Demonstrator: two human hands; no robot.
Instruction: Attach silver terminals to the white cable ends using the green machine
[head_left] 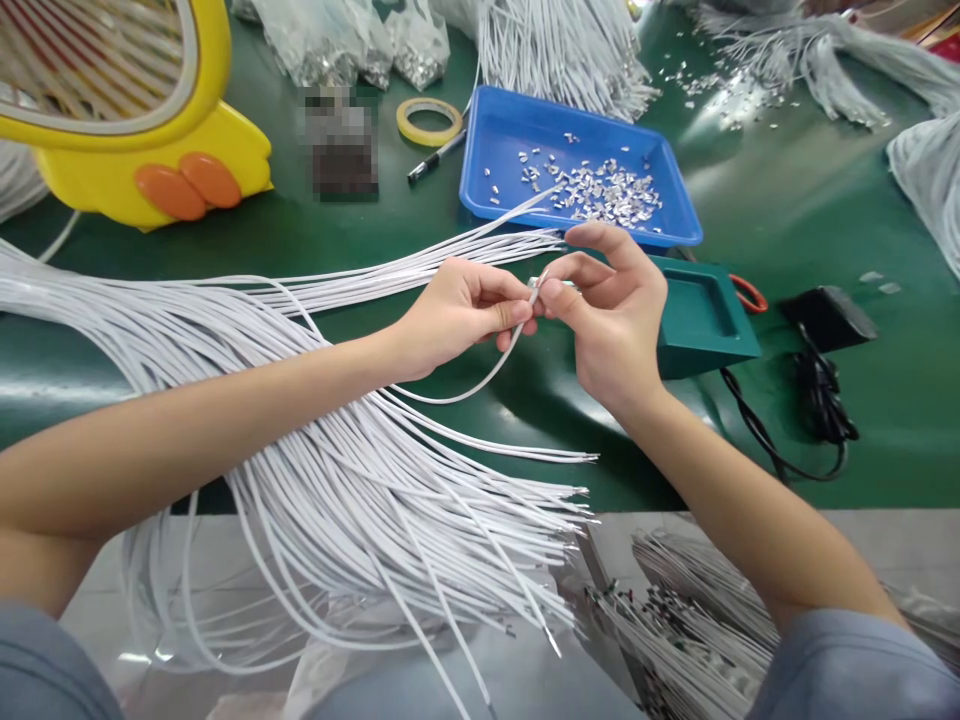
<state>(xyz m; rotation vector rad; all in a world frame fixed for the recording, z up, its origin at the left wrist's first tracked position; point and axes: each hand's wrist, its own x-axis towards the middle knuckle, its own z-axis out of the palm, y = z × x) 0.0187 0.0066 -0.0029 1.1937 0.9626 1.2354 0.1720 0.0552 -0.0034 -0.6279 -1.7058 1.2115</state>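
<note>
My left hand [457, 310] pinches a limp, light cord [480, 383] near its tip; my right hand [611, 305] pinches a tiny, slippery ferrule [537, 290] onto it.

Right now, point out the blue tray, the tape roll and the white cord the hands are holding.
blue tray [491, 150]: head view, bare floor near its left wall.
tape roll [429, 121]: head view, front of the yellow ring.
white cord [480, 380]: head view, on the loop hanging below the left hand [457, 315] and right hand [611, 310].
</note>
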